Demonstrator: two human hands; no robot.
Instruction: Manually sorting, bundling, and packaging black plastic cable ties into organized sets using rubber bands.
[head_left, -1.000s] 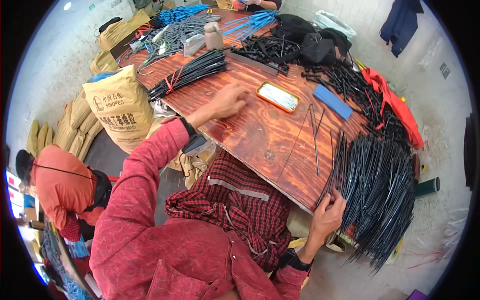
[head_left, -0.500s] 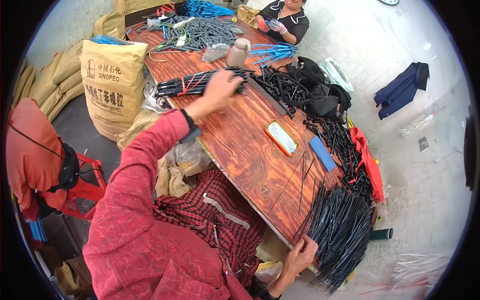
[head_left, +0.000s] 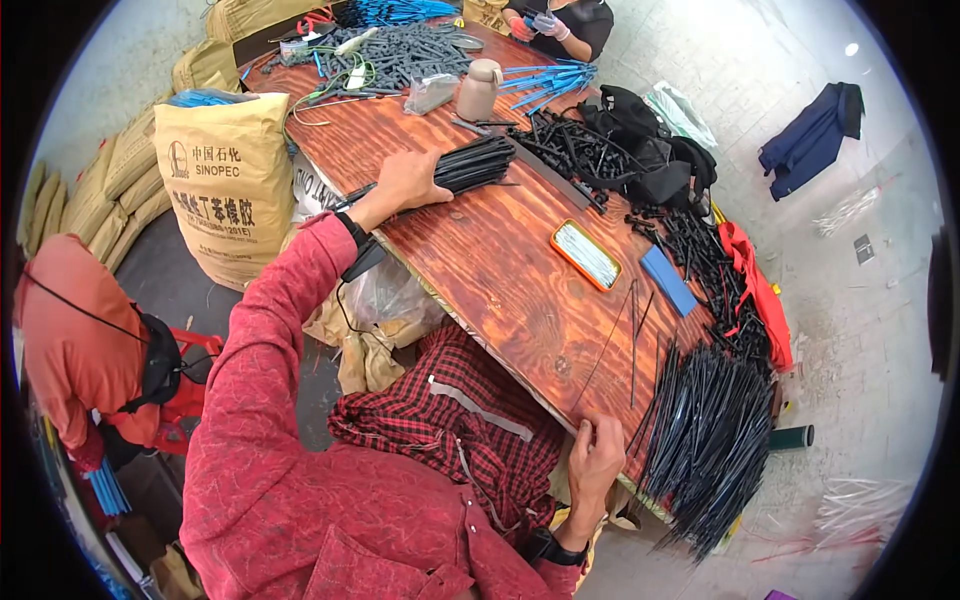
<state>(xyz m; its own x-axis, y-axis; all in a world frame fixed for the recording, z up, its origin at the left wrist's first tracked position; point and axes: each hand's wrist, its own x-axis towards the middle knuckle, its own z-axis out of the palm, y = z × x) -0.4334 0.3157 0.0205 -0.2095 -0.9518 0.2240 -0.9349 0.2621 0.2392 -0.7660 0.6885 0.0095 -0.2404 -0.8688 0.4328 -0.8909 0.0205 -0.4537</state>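
Observation:
My left hand is wrapped over a bundle of thin black rods on the far left part of the wooden table. Their ends stick out past my thumb, and the hand and wrist cover the bundle's other half. At the table's near edge, my right hand has its fingers curled in; whatever may be in them is hidden. Just right of that hand, a large heap of thin black rods fans over the table's corner. A few loose black rods lie between the hand and a blue block.
An orange-rimmed tray sits mid-table. Beyond are black parts, a beige bottle, blue rods and grey pieces. A yellow sack stands left. One person works opposite, another at left.
My left hand has come down and closed over the black rod bundle. My right hand has drawn away from the rod heap along the table edge. The whole view has shifted slightly.

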